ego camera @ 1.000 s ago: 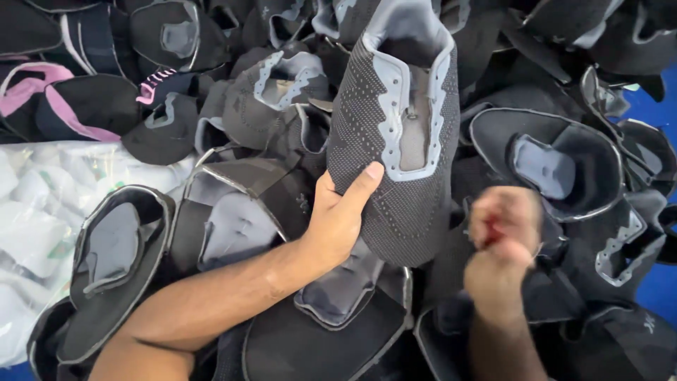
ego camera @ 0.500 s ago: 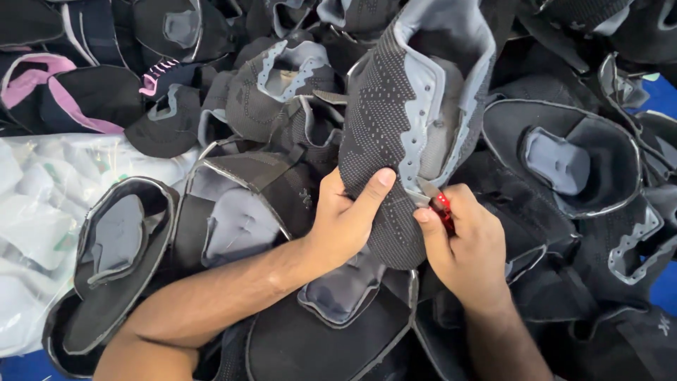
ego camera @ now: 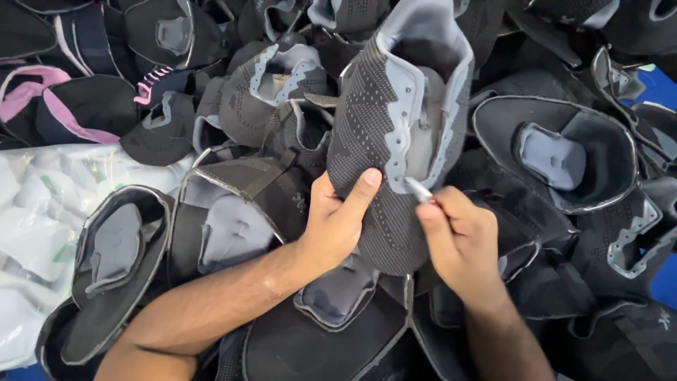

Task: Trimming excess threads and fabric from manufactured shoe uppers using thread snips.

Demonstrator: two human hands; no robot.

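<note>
Left hand [ego camera: 338, 222] gripping a grey knit shoe upper [ego camera: 395, 141] by its lower end, thumb pressed flat on the front, fingers wrapped behind. Upper held upright dead centre, over the pile [ego camera: 564, 162], light grey lining facing up and open toward 12 o'clock. Right hand [ego camera: 458, 243] at about 4 o'clock of the upper, fingers pinched shut on a small silvery tool [ego camera: 419, 190], tip touching the lining edge right beside the left thumb. Can't tell what kind of tool, too little showing. Heaps of dark uppers all round, a couple with pink trim [ego camera: 42, 102] off at 10 o'clock. Clear plastic bags [ego camera: 42, 212] at 9 o'clock. Bit of blue surface [ego camera: 663, 92] peeking at 3 o'clock.
</note>
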